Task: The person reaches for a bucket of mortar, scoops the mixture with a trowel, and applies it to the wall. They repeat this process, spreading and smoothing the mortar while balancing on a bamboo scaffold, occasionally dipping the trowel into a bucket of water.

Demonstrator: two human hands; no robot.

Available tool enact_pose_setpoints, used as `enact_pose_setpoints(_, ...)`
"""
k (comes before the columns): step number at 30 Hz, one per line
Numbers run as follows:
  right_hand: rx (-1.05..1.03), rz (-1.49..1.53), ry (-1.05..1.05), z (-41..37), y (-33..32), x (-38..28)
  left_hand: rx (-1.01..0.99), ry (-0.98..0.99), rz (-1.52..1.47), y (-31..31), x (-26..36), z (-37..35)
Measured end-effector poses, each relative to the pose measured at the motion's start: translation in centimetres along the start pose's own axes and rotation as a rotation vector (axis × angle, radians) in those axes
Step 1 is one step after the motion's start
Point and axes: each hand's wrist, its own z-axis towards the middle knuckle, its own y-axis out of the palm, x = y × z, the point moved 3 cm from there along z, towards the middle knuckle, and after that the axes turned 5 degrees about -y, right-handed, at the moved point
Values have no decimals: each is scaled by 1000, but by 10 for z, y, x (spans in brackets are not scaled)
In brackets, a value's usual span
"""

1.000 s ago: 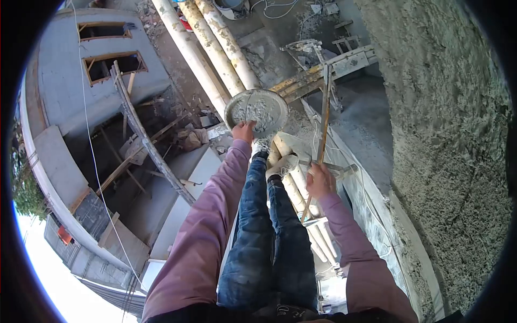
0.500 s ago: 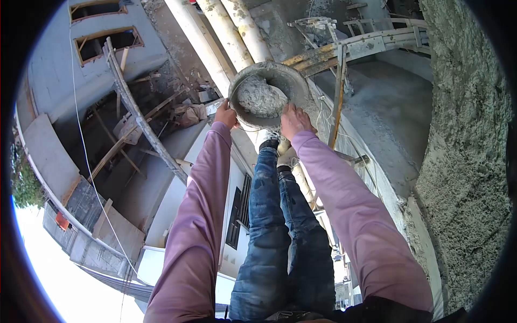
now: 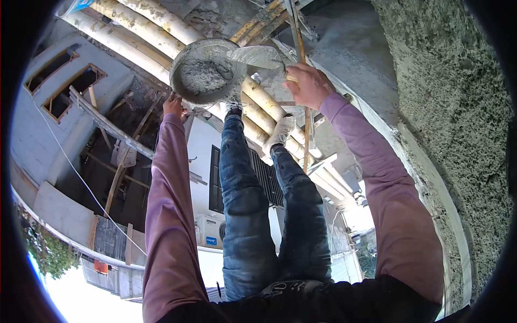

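Observation:
A round grey mortar pan [image 3: 239,92] with wet grey mortar [image 3: 204,77] in it is at the top middle of the view, over the yellowish poles. My left hand [image 3: 173,106] is closed on the pan's near left rim. In my right hand [image 3: 309,86] is a trowel [image 3: 257,57], gripped by its handle. The trowel's blade points left and overlaps the pan's right rim in this view, with mortar smeared on it.
My feet are on thick yellowish poles [image 3: 264,110], with openings down to lower levels beside them. A rough mortar-coated wall [image 3: 452,107] rises at my right. A thin upright wooden post [image 3: 307,134] stands near my right hand. A white cable [image 3: 72,169] crosses the left side.
My right hand has moved right and away from the pan, with the trowel now showing clear of the mortar. The view has turned, and the pan sits further left in it.

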Motion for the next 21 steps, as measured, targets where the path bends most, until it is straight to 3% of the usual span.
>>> enact_pose_setpoints(2, -27, -6, 31, -17, -34, 11, 51, 125, 144, -14, -23, 47)
enact_pose_setpoints(4, -131, 26, 147, -39, -65, 12, 59, 71, 98, -22, -22, 43)
enact_pose_setpoints(8, -1, 40, 201, -122, -61, 58, 46, 24, 14, -15, -6, 25)
enact_pose_setpoints(9, 86, -113, 158, -150, -42, 82, 54, 40, 14, -16, -4, 23)
enact_pose_setpoints(12, -36, 121, 583, -220, -9, 114, 81, 63, 10, -8, 3, 11)
enact_pose_setpoints(14, 46, 176, 753, -290, 57, 158, 113, 50, 8, -2, 7, -10)
enact_pose_setpoints(16, -93, 178, 1019, -341, 107, 168, 96, 76, -22, -4, 2, -6)
enact_pose_setpoints(18, -15, 279, 1107, -411, 202, 191, 78, 87, -58, -17, -4, 15)
enact_pose_setpoints(20, 92, 239, 1122, -437, 244, 176, 40, 95, -103, -23, -3, 24)
enact_pose_setpoints(21, 15, 322, 1237, -443, 263, 173, 21, 87, -115, -26, -5, 25)
